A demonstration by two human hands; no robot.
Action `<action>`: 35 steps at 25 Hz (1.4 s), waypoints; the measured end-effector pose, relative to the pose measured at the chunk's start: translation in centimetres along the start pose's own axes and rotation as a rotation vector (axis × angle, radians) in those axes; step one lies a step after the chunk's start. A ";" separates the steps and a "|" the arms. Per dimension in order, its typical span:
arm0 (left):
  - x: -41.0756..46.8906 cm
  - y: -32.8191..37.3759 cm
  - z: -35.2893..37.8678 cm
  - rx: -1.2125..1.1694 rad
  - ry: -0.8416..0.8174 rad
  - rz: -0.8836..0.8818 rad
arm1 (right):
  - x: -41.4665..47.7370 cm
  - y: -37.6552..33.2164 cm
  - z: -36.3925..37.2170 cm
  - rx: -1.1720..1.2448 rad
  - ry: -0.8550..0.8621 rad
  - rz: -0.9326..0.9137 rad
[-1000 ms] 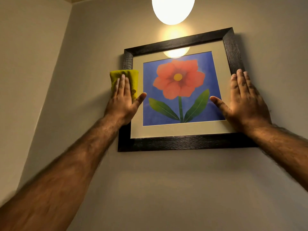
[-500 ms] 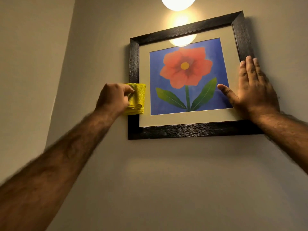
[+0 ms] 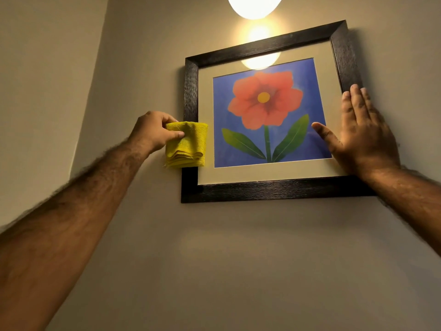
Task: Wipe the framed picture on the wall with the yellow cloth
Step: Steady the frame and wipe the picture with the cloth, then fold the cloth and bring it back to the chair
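Observation:
A framed picture (image 3: 267,189) with a dark wooden frame hangs slightly tilted on the wall; it shows a red flower on blue behind a cream mat. My left hand (image 3: 152,131) pinches a folded yellow cloth (image 3: 187,145) at its upper left corner. The cloth hangs over the frame's left side, near its lower part. My right hand (image 3: 360,137) lies flat with fingers apart on the frame's right side and the glass, its thumb reaching onto the blue print.
A glowing round lamp (image 3: 254,5) hangs just above the picture and reflects in the glass. A wall corner (image 3: 95,75) runs up on the left. Bare beige wall (image 3: 238,271) stretches below the frame.
My left hand slid down the frame's left side from flat on the cloth to pinching its corner, so the cloth now hangs folded. My right hand stayed pressed on the right side.

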State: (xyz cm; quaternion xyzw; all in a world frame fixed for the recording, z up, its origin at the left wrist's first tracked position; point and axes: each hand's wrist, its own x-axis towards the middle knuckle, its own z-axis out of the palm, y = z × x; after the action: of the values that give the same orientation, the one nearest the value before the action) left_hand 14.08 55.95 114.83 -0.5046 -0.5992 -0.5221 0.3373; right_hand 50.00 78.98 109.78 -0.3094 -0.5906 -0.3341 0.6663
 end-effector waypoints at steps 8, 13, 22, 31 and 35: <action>-2.6 -2.1 0.4 -0.328 0.070 -0.120 | -0.7 0.0 -0.6 0.036 -0.037 -0.003; -5.2 -3.4 -0.1 -0.481 0.042 -0.180 | -3.8 -8.3 -2.8 0.227 -0.082 -0.345; -11.5 -7.0 -5.1 -0.561 0.003 -0.304 | -7.8 -29.3 -2.6 1.302 -0.969 0.401; -24.9 -17.5 -13.8 -0.733 -0.106 -0.780 | -18.7 -40.7 -0.4 1.554 -1.469 0.784; -33.5 -22.7 -17.7 -0.769 0.029 -0.953 | -26.3 -47.2 -0.5 1.536 -1.692 0.818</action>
State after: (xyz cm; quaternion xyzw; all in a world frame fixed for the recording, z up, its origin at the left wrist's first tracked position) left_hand -0.99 31.60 81.17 -0.2593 -0.5228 -0.8013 -0.1316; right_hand 9.90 53.04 84.40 -0.1180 -0.7421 0.6457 0.1361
